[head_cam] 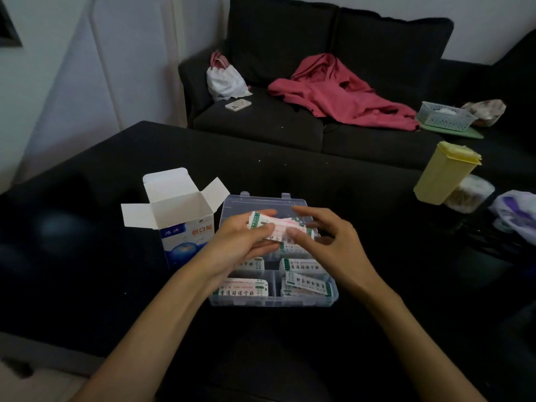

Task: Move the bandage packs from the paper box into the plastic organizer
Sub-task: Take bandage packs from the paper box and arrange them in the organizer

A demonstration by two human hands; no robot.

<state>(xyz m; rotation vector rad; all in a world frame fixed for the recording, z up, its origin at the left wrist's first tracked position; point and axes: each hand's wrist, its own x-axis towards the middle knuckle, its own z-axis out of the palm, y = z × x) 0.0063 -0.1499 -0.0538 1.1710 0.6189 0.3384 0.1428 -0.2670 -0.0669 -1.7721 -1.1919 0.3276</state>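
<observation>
A clear plastic organizer [332, 297] sits on the black table in front of me. Its near compartments hold several white-and-green bandage packs [243, 288]. Above the organizer I hold a stack of bandage packs [282, 224]. My left hand [237, 245] grips the stack's left end. My right hand [322, 236] pinches its right end with thumb and fingers. The white and blue paper box [179, 224] stands to the left of the organizer with its flaps open; I cannot see what is inside it.
A yellow lidded container [445, 172] and a clear jar [471, 194] stand at the table's right, beside a plastic bag [516, 213]. Behind is a dark sofa [261, 123] with a pink garment [339, 94], a phone [237, 105], a white bag [224, 79] and a basket [443, 116].
</observation>
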